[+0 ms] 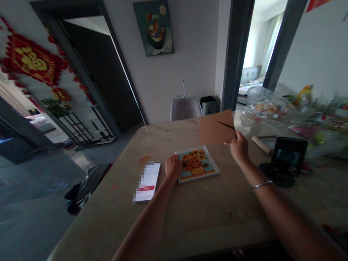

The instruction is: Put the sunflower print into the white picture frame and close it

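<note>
Two hands: left hand (173, 167) on one sunflower picture (197, 164), right hand (239, 146) holding cardboard (214, 127).

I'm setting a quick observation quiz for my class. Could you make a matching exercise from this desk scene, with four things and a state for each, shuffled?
Things:
1. Left hand
2. Right hand
3. Smartphone
4. Black-cased screen device

States:
A. Standing on a round black base
B. Raised, holding a brown cardboard sheet
C. Lying flat, screen lit
D. Resting on a white-framed sunflower picture

Pairs: 1-D, 2-B, 3-C, 4-A
</note>
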Demonstrator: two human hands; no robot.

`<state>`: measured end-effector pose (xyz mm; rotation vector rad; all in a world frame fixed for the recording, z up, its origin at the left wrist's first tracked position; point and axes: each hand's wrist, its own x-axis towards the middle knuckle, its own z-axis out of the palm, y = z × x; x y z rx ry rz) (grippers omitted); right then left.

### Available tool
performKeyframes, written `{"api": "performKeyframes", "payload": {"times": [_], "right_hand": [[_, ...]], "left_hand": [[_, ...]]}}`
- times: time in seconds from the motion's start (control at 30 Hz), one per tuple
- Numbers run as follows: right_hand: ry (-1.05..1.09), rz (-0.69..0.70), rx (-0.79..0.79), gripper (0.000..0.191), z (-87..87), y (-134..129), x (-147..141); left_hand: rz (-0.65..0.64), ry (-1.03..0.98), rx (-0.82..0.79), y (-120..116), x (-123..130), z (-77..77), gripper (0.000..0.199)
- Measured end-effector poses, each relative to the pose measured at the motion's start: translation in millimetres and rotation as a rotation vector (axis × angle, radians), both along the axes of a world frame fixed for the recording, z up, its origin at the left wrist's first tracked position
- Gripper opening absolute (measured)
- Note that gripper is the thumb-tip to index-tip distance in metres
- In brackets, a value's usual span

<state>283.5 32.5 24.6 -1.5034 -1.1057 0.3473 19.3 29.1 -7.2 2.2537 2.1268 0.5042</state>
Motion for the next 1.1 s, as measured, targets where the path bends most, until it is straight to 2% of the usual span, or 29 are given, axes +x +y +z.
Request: {"api": "performKeyframes", "payload": {"times": [0.1, 0.23, 0.33, 0.4, 0.5, 0.67, 0.77, 0.87, 1.1], "right_hand": [[0.226, 0.050, 0.020, 0.046, -3.5, 6, -1], [0.555, 0.351, -0.121, 0.035, -9.3, 8, -11], [0.666, 0.538, -0.267, 0.030, -10.4, 4, -19], [0.672, 0.622, -0.345, 0.031, -9.3, -1, -22], [0.573, 0.726, -0.486, 0.033, -6.5, -8, -20], [0.322, 0.871, -0.591, 0.052, -3.6, -14, -12], [0.264, 0.893, -0.597, 0.051, -4.6, -13, -8], [0.273, 0.852, -0.580, 0.042, -7.0, -10, -7], [0.417, 0.673, -0.552, 0.008, -13.2, -2, -9]], "left_hand": [[0.002, -0.002, -0.002, 1, 1, -1.7, 0.039], [0.007, -0.067, 0.016, 3, 3, -3.2, 0.039], [0.004, -0.139, 0.047, 5, 3, 0.5, 0.037], [-0.006, -0.197, 0.066, 5, 1, 4.5, 0.038], [-0.003, -0.297, 0.093, 4, -4, 8.9, 0.042], [0.052, -0.516, 0.100, 7, -11, 6.4, 0.029], [0.049, -0.720, 0.033, 12, -13, 3.2, 0.037], [0.009, -0.884, -0.045, 16, -15, 4.3, 0.040], [0.003, -1.003, -0.227, 1, -16, 25.8, 0.043]]}}
